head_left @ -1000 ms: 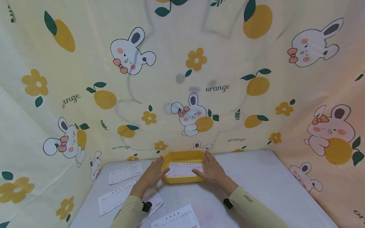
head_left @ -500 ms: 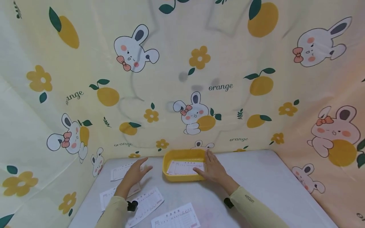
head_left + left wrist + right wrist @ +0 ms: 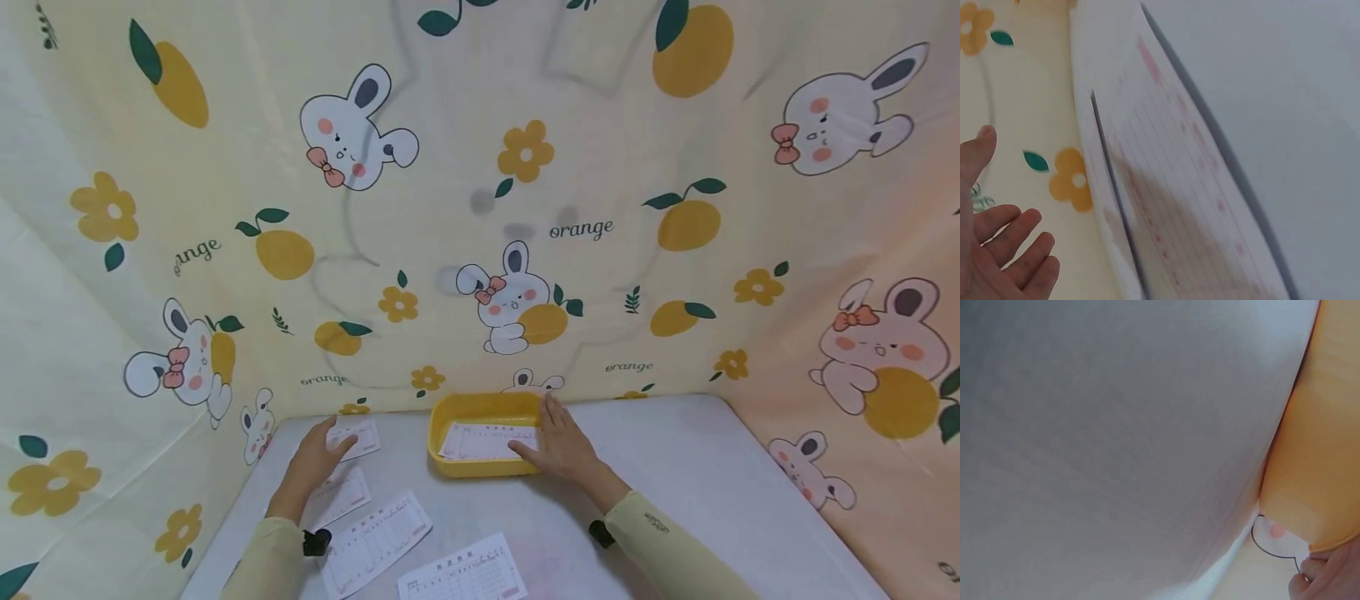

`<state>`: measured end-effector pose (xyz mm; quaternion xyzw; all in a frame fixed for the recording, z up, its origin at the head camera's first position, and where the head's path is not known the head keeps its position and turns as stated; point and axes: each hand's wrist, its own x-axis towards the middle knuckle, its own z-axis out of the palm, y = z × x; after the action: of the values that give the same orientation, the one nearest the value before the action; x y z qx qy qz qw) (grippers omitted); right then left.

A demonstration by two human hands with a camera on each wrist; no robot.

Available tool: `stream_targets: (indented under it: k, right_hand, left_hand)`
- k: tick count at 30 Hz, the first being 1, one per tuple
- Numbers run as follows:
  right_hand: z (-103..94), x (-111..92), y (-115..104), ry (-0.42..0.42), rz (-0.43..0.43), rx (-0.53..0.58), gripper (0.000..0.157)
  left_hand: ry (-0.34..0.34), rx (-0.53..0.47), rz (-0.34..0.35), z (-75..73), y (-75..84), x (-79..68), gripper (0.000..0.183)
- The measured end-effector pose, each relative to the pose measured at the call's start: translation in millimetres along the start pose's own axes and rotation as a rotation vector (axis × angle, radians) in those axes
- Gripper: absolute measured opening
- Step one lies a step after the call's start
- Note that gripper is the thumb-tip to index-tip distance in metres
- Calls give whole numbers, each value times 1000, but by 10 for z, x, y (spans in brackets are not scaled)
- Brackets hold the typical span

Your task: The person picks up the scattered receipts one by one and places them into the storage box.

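Note:
A yellow plastic tray [image 3: 483, 469] stands near the table's far edge, with a printed paper form [image 3: 487, 442] lying inside. My right hand [image 3: 566, 450] holds its right end, fingers along the outer wall and thumb over the rim. In the right wrist view, fingertips [image 3: 1300, 584] show beside the tray wall [image 3: 1316, 444]. My left hand [image 3: 311, 462] hovers over the forms on the left, thumb and fingers spread with nothing between them. It partly hides a far form [image 3: 362, 439] and a nearer one [image 3: 345, 492]. The left wrist view shows the fingers [image 3: 1029, 256] apart from a form [image 3: 1166, 156].
Two more printed forms lie nearer me, one tilted at left [image 3: 378, 542] and another at the front middle [image 3: 465, 575]. A patterned cloth [image 3: 517, 192] walls in the white table [image 3: 660, 467] at the back and sides.
My left hand has let go of the tray's left end and moved left over the forms. The right hand stays at the tray, which keeps its place on the table.

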<state>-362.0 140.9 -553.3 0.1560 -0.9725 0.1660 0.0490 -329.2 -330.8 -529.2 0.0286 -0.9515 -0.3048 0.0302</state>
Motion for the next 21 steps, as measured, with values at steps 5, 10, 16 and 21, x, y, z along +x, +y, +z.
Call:
stream_targets:
  k: [5, 10, 16, 21]
  right_hand:
    - [-11, -11, 19, 0, 10, 2, 125]
    - [-6, 2, 27, 17, -2, 12, 125]
    - [30, 19, 34, -3, 9, 3, 126]
    - [29, 19, 23, -3, 26, 7, 125]
  left_hand:
    - [15, 36, -72, -57, -157, 37, 85]
    - [54, 52, -138, -143, -299, 52, 82]
    - [66, 85, -203, -139, -425, 50, 82]
    - [78, 74, -252, -126, -490, 57, 85]
